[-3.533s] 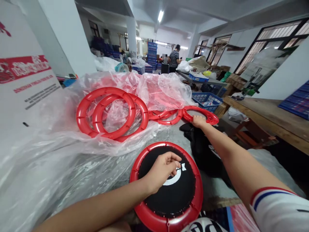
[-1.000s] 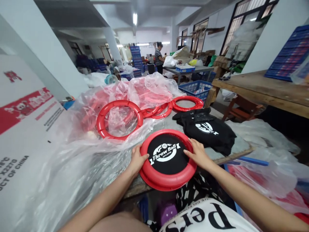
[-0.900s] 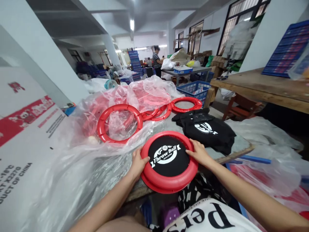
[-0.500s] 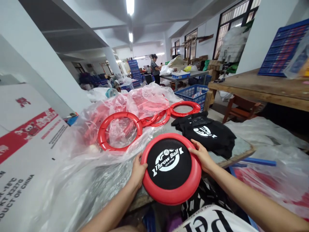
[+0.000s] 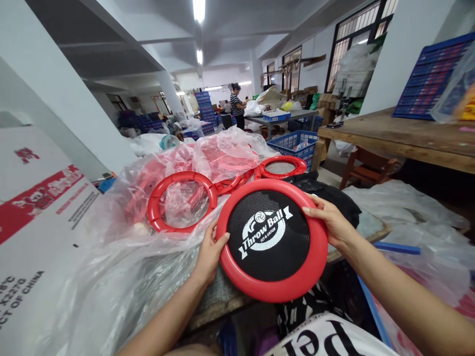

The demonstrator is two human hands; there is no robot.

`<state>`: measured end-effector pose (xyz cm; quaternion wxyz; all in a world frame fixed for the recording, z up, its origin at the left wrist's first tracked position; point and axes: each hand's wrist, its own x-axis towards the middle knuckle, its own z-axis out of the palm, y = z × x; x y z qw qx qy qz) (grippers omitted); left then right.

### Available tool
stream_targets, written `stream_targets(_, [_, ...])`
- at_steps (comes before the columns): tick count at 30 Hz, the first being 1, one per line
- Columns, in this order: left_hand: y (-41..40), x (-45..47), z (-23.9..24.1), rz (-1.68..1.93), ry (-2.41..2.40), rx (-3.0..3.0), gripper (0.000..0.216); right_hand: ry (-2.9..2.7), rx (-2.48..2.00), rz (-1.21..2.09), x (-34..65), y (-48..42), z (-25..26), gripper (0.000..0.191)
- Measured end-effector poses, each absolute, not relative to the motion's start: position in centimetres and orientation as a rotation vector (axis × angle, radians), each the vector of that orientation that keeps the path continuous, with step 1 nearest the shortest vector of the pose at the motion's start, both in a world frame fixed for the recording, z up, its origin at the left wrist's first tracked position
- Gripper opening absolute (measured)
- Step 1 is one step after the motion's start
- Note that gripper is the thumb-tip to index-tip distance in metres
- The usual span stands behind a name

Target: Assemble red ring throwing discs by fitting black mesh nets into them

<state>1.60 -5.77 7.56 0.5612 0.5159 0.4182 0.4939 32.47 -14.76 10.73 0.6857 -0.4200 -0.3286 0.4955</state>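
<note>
A round throw-and-catch disc, with a red rim and a black mesh centre printed "Throw Ball", is held up over the table's near edge. My left hand grips its left rim, thumb on the front face. On the upper right rim, my right hand is closed with the thumb in front; its other fingers are partly hidden behind. Behind the disc lie black mesh fabric pieces, now mostly covered by it. A loose red ring rests on plastic at the left, and another red ring lies farther back.
Clear plastic bags with red parts heap across the table. A white printed carton stands at the left. Blue crates sit beyond, and a wooden table is at the right. A person stands at a far table.
Both hands have raised the disc a little toward my face and to the right. It now covers more of the black fabric. My view has shifted slightly.
</note>
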Motion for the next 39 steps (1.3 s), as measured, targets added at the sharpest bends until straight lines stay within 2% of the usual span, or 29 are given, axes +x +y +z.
stream_targets(4, [-6.0,1.6,8.2,1.211,0.917,1.328,0.066,-0.938,-0.955,0.852,33.0,-15.7,10.7,0.073])
stream_targets(10, [-5.4,0.1,11.5,1.499,1.064,1.868,0.070,-1.226,-1.022,0.490,32.4,-17.2,11.4,0.065])
stream_targets(13, [-5.3,-0.1,14.7,1.520,1.078,2.030,0.060,-1.395,-1.060,0.157,31.0,-17.7,13.1,0.059])
stream_targets(15, [-5.8,0.8,16.9,1.365,0.985,1.898,0.057,-1.528,-1.002,-0.109,29.9,-17.8,14.2,0.060])
stream_targets(18, [-7.6,3.2,19.7,1.206,0.750,1.554,0.067,-1.723,-0.837,-0.433,27.9,-17.4,14.6,0.070])
stream_targets(22, [-10.1,5.8,21.9,1.202,0.594,1.414,0.063,-1.792,-0.723,-0.657,25.6,-16.3,12.9,0.076])
stream_targets(29, [-11.0,3.6,21.7,1.113,0.851,1.631,0.056,-1.797,-0.652,-0.548,26.4,-15.8,11.8,0.077])
stream_targets(31, [-11.5,2.2,21.7,1.234,0.945,1.975,0.047,-1.790,-0.638,-0.452,27.3,-16.1,12.2,0.077])
stream_targets(35, [-13.2,0.7,22.9,1.703,0.971,2.630,0.021,-1.787,-0.601,-0.284,28.7,-16.6,13.1,0.073])
stream_targets(37, [-13.7,0.7,23.6,1.542,0.957,2.842,0.037,-1.839,-0.561,-0.217,29.1,-16.5,13.5,0.071])
stream_targets(39, [-13.8,0.9,23.6,1.156,0.927,2.966,0.049,-1.899,-0.526,-0.153,29.4,-16.3,13.6,0.069])
